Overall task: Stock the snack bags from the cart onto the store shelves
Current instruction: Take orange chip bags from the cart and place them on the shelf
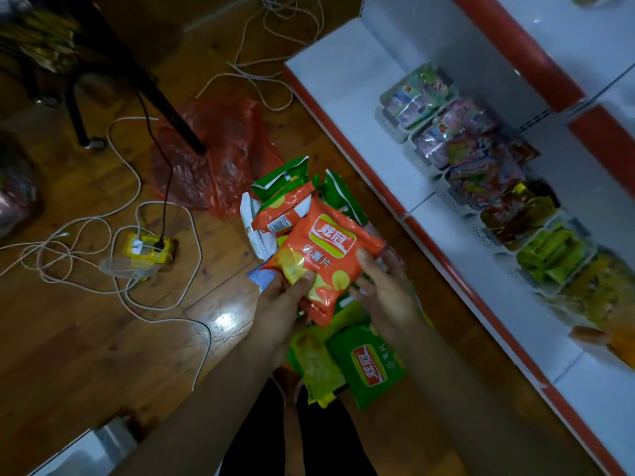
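Holding one orange bag (326, 259) above the pile (369, 367) on the floor, the person is early in the job. The left hand (281, 310) pinches the bag's lower corner, thumb on the front and the other fingers hidden beneath. The right hand (388, 297) touches the bag's right edge with a fingertip; whether its fingers grip or only steady the bag I cannot tell.

No chip bag of this kind shows on the shelf (347, 97) yet. Baskets (481, 173) along its back edge already hold other snacks, so that row looks done, while green and orange bags lie on the floor just beside the shelf's red front edge — most of the work is left. No cart is in view.

Room looks good: the front strip of the shelf is bare white, from the far corner down along the front edge. Cables (86, 235) and a red sack (223, 149) lie well to the left — a likely snag only when stepping back.
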`<state>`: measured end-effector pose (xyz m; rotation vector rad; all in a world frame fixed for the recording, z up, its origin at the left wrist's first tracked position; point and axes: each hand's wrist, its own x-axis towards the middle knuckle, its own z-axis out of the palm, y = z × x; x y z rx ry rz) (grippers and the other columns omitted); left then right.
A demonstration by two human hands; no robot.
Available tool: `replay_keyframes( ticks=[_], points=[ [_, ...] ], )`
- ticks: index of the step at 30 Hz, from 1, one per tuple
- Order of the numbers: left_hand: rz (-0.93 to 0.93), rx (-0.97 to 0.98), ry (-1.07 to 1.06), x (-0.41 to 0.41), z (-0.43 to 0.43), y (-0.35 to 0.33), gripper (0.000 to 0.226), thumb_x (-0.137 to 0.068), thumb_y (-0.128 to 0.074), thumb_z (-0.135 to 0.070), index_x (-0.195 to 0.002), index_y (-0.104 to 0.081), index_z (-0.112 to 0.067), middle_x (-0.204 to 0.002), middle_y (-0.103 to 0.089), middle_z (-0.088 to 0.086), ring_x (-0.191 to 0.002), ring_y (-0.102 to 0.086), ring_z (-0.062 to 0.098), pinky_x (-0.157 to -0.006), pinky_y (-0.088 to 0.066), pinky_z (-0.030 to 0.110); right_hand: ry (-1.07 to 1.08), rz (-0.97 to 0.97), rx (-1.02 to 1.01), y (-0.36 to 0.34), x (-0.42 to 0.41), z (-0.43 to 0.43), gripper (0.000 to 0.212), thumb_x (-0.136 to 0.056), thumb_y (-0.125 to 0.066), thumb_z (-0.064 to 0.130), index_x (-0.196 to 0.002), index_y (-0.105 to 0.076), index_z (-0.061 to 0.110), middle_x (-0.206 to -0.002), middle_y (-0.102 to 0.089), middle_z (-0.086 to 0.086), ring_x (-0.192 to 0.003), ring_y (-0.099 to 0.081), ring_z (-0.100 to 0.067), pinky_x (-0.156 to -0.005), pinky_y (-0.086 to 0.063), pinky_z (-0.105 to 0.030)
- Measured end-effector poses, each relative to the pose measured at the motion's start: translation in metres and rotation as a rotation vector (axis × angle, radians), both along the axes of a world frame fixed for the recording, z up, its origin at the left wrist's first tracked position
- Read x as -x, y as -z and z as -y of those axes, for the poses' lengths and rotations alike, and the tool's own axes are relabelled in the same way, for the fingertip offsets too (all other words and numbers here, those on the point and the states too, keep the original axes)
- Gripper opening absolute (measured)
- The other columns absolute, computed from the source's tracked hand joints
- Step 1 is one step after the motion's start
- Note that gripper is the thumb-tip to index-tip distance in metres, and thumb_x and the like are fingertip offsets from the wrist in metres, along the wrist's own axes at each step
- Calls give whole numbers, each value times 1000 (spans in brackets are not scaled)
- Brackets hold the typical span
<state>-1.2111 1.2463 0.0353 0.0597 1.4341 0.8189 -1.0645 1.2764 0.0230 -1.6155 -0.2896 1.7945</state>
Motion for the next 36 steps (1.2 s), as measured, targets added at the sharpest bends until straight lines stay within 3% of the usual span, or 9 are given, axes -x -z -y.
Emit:
replay_keyframes(
  ticks=[5,8,11,14,17,20,24,28,36],
  points=[
    [-24,-96,199,-11,-9,-20,14,-89,-61,-30,-93,-64,-18,-81,-70,-3,-61,-67,3,-52,-52,19,94,-241,39,-12,22,5,61,-71,-72,23,-128,-56,8,-121,-65,-17,-111,-62,-35,-96,-48,-54],
    [-289,-144,268,6,-20,-17,34,-92,-53,-41,-77,-64,-13,-73,-67,0,-65,-64,7,-66,-52,27,195,-237,67,-15,25,6,61,-69,-72,19,-127,-58,8,-120,-66,-16,-110,-63,-32,-93,-51,-46],
    [-668,-347,381,38,-31,-2,22,-86,-54,-42,-74,-61,-25,-69,-62,-11,-60,-57,-5,-62,-43,24,266,-187,83,-13,25,12,57,-71,-71,14,-127,-57,10,-121,-65,-15,-111,-62,-33,-94,-50,-48],
    [-933,-433,550,66,-48,8,14,-87,-58,-33,-92,-64,-20,-79,-62,-5,-74,-59,12,-65,-37,26,309,-113,125,-8,25,18,46,-79,-70,9,-123,-59,13,-117,-68,-12,-105,-65,-31,-86,-53,-45],
    [-1190,-488,689,81,-69,28,40,-84,-67,-31,-116,-58,-9,-110,-57,13,-105,-51,31,-80,-30,29,331,-59,131,1,35,24,42,-79,-71,10,-119,-61,14,-111,-71,-10,-93,-70,-26,-74,-57,-41],
    [-1202,-535,797,81,-93,52,73,-71,-74,-47,-128,-50,-9,-123,-52,15,-114,-45,35,-90,-33,37,370,-17,129,14,44,26,39,-77,-73,9,-115,-63,14,-100,-74,-7,-82,-73,-23,-63,-58,-37],
    [-1118,-512,1084,69,-108,75,97,-70,-74,-53,-147,-26,-18,-146,-38,10,-132,-35,32,-100,-39,48,372,6,117,31,53,30,52,-68,-78,13,-117,-62,15,-112,-71,-10,-102,-67,-33,-91,-50,-56],
    [-1151,-529,1042,65,-102,74,77,-84,-67,-36,-148,-26,-21,-146,-41,7,-129,-42,32,-92,-46,47,381,-16,119,33,54,36,55,-63,-81,15,-114,-63,17,-111,-71,-11,-103,-66,-36,-92,-47,-62],
    [-1175,-626,963,72,-88,62,61,-81,-67,-24,-137,-44,-18,-138,-49,10,-126,-43,33,-88,-44,43,382,5,123,20,47,35,42,-74,-74,8,-114,-63,13,-107,-72,-11,-91,-70,-28,-78,-56,-43]
  ],
)
